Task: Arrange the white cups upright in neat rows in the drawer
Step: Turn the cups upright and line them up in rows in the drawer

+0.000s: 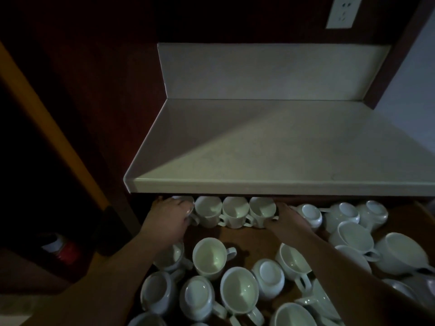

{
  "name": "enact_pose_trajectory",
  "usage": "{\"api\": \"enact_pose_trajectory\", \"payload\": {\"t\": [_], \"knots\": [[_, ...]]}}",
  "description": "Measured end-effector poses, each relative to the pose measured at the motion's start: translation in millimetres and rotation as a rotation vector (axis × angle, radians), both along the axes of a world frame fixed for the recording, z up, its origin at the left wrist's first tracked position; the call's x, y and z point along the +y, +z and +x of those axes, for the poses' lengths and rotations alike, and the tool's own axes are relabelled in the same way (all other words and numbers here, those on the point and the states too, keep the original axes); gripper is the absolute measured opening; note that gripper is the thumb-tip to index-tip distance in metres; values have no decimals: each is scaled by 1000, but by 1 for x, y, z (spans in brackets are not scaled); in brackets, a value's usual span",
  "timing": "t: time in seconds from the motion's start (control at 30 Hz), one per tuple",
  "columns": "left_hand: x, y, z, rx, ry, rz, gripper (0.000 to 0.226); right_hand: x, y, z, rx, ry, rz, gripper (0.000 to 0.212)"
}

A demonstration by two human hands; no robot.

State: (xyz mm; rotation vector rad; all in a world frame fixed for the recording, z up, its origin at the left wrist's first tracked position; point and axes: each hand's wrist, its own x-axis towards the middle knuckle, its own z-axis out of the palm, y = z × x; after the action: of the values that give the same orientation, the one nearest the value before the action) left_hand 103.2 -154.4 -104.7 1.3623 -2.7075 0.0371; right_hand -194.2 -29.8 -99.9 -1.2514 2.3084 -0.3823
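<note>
An open wooden drawer [249, 234] holds several white cups. A row of upright cups [235, 211] stands at the back, partly under the countertop. My left hand [168, 214] is closed over the leftmost cup [186, 201] of that row. My right hand [286, 218] rests flat against the right side of the row's rightmost cup [262, 210], fingers together. Loose cups fill the drawer's front and right, some upright [209, 256], some upside down [268, 277], some tipped over [310, 214].
A pale countertop [270, 147] overhangs the drawer's back. A wall socket [342, 11] is at the top right. A dark cabinet side with a yellow strip [54, 128] stands on the left, and a red-and-white object [62, 250] sits low beside it.
</note>
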Motion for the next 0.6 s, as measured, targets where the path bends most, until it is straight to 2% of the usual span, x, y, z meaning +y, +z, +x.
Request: {"api": "enact_pose_trajectory", "payload": {"t": [0.1,0.2,0.3,0.33,0.47,0.6], "knots": [[17,12,-35,142,-160,70,32,4,-2,-9,-24,-10,-15,43],[26,6,-77,127,-299,102,36,4,-4,-23,-97,-19,-40,34],[31,-4,-107,99,-315,67,39,3,-2,-31,-109,71,-12,16],[32,-6,-114,76,-313,61,38,2,-3,-34,-83,129,-5,16],[35,-13,-126,-89,-267,14,38,-5,-32,-53,-57,249,9,43],[35,-24,-130,-175,-197,-13,43,1,-22,-51,-173,227,-61,34]]}}
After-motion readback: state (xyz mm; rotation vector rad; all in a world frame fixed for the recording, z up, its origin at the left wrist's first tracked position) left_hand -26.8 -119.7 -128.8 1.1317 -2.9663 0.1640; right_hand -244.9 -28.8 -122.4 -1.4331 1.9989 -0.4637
